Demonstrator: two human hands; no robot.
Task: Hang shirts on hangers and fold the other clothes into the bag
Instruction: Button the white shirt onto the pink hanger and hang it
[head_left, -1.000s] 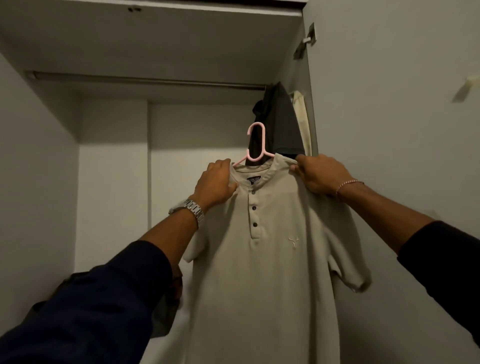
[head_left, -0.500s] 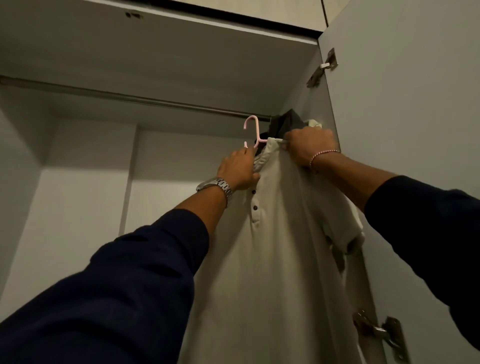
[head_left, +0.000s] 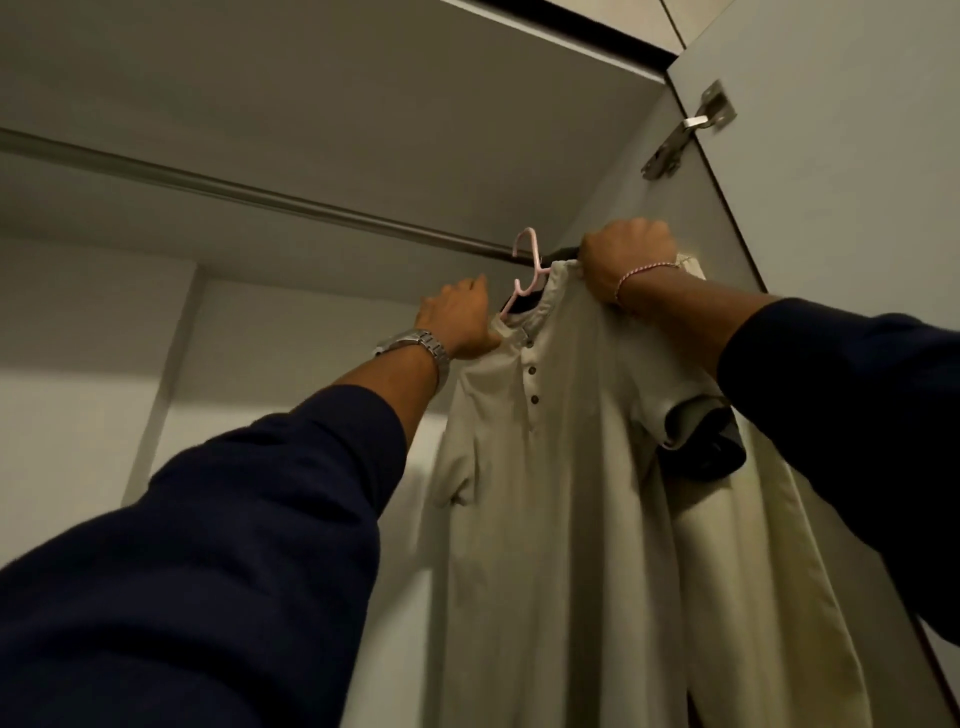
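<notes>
**Beige shirt held up at the wardrobe rail**

I held the beige shirt (head_left: 561, 493) high in front of me, inside the open wardrobe. My left hand (head_left: 460, 322) gripped the shirt at its left shoulder, just beside the collar, with the fingers curled into the cloth and the knuckles turned up. My right hand (head_left: 623, 260) was higher and further back. It was closed on the other shoulder of the shirt, at the collar edge, and the cloth was bunched under my fingers.

Between my two hands stood the pink hanger (head_left: 527, 270). Its neck came out of the collar and its hook was at the metal rail (head_left: 260, 195), just to the left of my right hand. I could not tell if the hook already sat on the rail or only touched it.

The shirt hung straight down below my hands, with its buttons facing me. Behind it, under my right wrist, a dark garment (head_left: 706, 441) showed past the short sleeve, and a pale garment (head_left: 753, 545) hung further right against the wardrobe side.

On my left wrist I wore a metal watch (head_left: 415, 345), and on my right wrist a thin bracelet (head_left: 644, 273). Above my right hand, a door hinge (head_left: 691, 130) was fixed at the edge of the open door.
</notes>
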